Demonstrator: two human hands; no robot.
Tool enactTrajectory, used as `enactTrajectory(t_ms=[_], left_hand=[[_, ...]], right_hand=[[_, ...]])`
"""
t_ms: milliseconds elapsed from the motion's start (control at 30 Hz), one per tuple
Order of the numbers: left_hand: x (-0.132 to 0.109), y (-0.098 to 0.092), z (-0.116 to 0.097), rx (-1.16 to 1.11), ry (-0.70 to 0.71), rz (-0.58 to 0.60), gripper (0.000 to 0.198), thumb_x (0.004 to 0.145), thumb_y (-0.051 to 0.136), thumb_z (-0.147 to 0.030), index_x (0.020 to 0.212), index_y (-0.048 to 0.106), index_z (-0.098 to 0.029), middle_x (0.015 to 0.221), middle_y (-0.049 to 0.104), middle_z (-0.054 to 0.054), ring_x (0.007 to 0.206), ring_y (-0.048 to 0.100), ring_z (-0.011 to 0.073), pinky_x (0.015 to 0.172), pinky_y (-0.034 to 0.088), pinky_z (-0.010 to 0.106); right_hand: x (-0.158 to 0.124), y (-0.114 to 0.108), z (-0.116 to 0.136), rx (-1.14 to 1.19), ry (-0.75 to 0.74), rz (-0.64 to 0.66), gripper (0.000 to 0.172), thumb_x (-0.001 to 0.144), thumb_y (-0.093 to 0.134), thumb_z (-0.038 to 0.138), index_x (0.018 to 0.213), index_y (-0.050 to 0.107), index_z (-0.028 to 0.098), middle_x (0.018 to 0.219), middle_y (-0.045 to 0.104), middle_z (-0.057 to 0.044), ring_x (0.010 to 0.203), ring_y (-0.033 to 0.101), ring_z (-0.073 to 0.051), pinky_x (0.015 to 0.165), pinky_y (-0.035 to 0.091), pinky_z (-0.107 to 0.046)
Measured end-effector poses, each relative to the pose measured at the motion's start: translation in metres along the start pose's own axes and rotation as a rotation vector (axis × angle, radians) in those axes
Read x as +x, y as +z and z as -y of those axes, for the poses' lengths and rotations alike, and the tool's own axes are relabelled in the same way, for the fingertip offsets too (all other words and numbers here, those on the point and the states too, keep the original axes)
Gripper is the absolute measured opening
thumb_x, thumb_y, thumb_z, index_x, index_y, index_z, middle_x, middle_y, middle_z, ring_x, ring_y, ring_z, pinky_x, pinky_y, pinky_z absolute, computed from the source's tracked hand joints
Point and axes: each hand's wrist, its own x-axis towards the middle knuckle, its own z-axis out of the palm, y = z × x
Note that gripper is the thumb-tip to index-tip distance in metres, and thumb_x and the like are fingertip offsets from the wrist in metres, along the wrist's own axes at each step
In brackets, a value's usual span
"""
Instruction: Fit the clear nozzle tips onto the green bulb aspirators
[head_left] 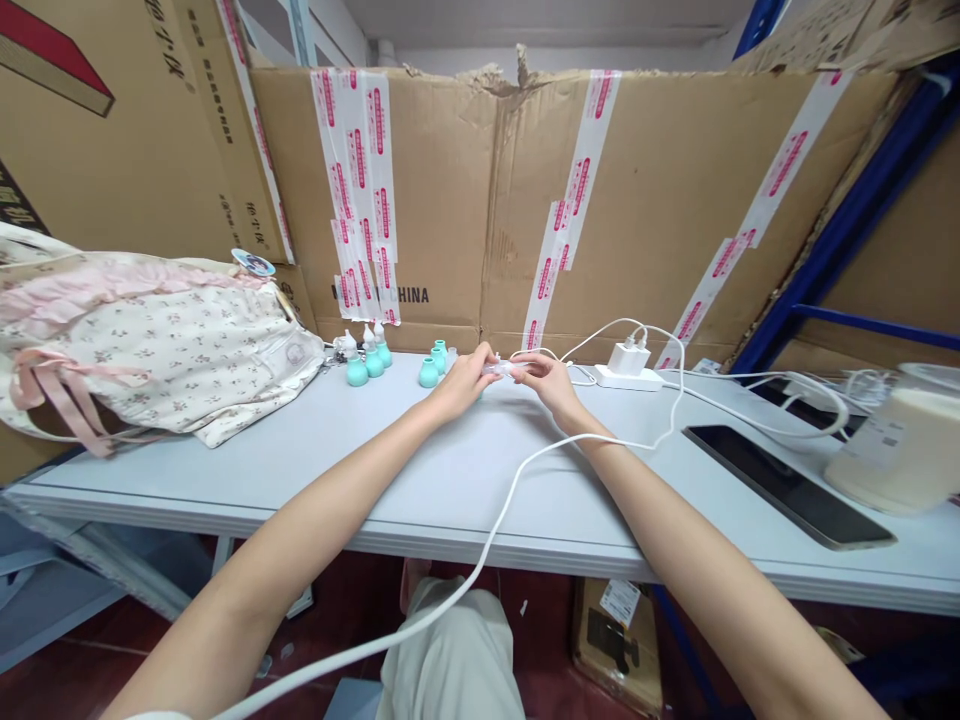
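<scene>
My left hand and my right hand meet at the far middle of the white table. Both pinch a small clear plastic piece between their fingertips. Just left of my left hand stand small teal bulb-shaped items with clear tips, and a further group of teal bulbs stands beside a floral bag. A white cable runs across my right forearm and off the table's near edge.
A floral fabric bag lies at the left. A white power strip with chargers sits behind my right hand. A dark tablet and a cream appliance are at the right. A taped cardboard wall backs the table.
</scene>
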Motion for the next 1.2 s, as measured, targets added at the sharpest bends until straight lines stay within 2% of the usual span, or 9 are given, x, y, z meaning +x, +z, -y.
enactTrajectory(t_ms=[267,367,533,767,900,967,1067,1133,1200], left_hand=[[-0.008,0.007,-0.004,0.034,0.046,0.082,0.008,0.084,0.042,-0.014,0.089,0.037,-0.018,0.091,0.055,0.007,0.081,0.053,0.0170,0.074,0.042,0.029],[-0.014,0.012,-0.004,0.013,0.060,0.082,0.012,0.082,0.040,-0.009,0.088,0.037,-0.018,0.091,0.053,0.008,0.081,0.051,0.0171,0.075,0.044,0.030],[-0.022,0.019,0.002,0.039,0.038,0.174,0.023,0.075,0.038,-0.004,0.092,0.038,-0.019,0.092,0.051,0.007,0.085,0.051,0.0182,0.077,0.046,0.032],[-0.017,0.022,-0.003,-0.001,-0.026,0.040,0.008,0.084,0.043,-0.014,0.088,0.036,-0.019,0.088,0.052,0.006,0.081,0.051,0.0160,0.076,0.042,0.029],[-0.012,0.030,-0.017,-0.089,-0.175,-0.138,0.017,0.084,0.052,-0.024,0.090,0.038,-0.018,0.082,0.053,0.002,0.070,0.050,0.0132,0.068,0.039,0.026],[-0.011,0.033,-0.020,-0.137,-0.207,-0.159,0.023,0.084,0.053,-0.026,0.099,0.037,-0.017,0.080,0.053,0.001,0.067,0.050,0.0123,0.066,0.039,0.025],[-0.010,0.030,-0.017,-0.101,-0.136,-0.086,0.041,0.082,0.057,-0.029,0.112,0.033,-0.015,0.081,0.052,0.002,0.069,0.050,0.0133,0.069,0.040,0.026],[-0.008,0.022,-0.009,0.008,-0.052,-0.053,0.053,0.077,0.063,-0.031,0.117,0.032,-0.014,0.087,0.053,0.004,0.077,0.051,0.0160,0.076,0.041,0.029],[-0.006,0.013,0.002,0.152,-0.015,-0.096,0.057,0.073,0.068,-0.033,0.117,0.037,-0.014,0.094,0.052,0.008,0.089,0.050,0.0201,0.084,0.039,0.033]], right_hand=[[0.001,-0.007,0.003,-0.093,0.020,0.060,0.044,0.046,0.082,0.052,0.067,0.070,0.015,0.073,0.066,-0.009,0.071,0.060,-0.022,0.069,0.048,-0.037],[0.000,-0.009,0.004,-0.107,0.025,0.091,0.041,0.046,0.082,0.049,0.064,0.070,0.015,0.075,0.068,-0.010,0.072,0.061,-0.023,0.072,0.048,-0.037],[-0.001,-0.008,-0.003,-0.160,0.031,0.181,0.040,0.045,0.081,0.049,0.060,0.069,0.015,0.069,0.067,-0.009,0.067,0.060,-0.023,0.069,0.047,-0.037],[0.001,-0.009,-0.001,-0.051,0.051,0.190,0.044,0.048,0.081,0.051,0.072,0.071,0.015,0.078,0.068,-0.009,0.073,0.061,-0.022,0.070,0.047,-0.034],[0.003,-0.016,0.002,-0.051,0.066,0.206,0.046,0.061,0.073,0.053,0.090,0.071,0.017,0.085,0.068,-0.008,0.074,0.061,-0.019,0.063,0.043,-0.028],[0.003,-0.018,0.002,-0.028,0.084,0.236,0.044,0.065,0.071,0.053,0.092,0.071,0.018,0.090,0.067,-0.007,0.074,0.061,-0.017,0.062,0.041,-0.026],[0.002,-0.020,-0.001,0.004,0.116,0.260,0.043,0.062,0.074,0.049,0.090,0.070,0.017,0.087,0.065,-0.006,0.072,0.057,-0.015,0.063,0.041,-0.025],[0.002,-0.022,-0.004,0.047,0.173,0.204,0.042,0.059,0.076,0.048,0.087,0.069,0.017,0.084,0.064,-0.005,0.069,0.055,-0.013,0.062,0.041,-0.024],[0.003,-0.027,-0.007,0.097,0.227,0.117,0.042,0.061,0.075,0.048,0.089,0.068,0.018,0.086,0.063,-0.004,0.069,0.054,-0.012,0.062,0.040,-0.023]])
